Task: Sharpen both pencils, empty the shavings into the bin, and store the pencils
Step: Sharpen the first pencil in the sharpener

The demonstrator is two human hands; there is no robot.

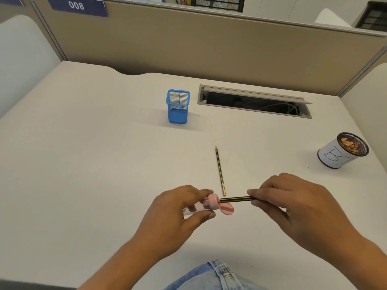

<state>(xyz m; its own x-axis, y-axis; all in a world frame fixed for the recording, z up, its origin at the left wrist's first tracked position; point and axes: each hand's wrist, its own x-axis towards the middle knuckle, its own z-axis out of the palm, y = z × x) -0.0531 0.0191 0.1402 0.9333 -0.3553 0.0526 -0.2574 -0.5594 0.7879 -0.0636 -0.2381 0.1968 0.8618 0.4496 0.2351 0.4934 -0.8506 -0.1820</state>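
Both arms reach fwd from the bottom, bare, no sleeves. Left hand (180,208) sits just left of the pink sharpener (212,203), fingers curled on top & thumb under, pinching it. Palm faces right. Right hand (293,201) is on the other side of the sharpener, a bit apart from it, back of hand up. Its fingers (254,192) & thumb squeeze the pencil (235,199) that sticks out of the sharpener. Both wrists look about level, hands face each other.
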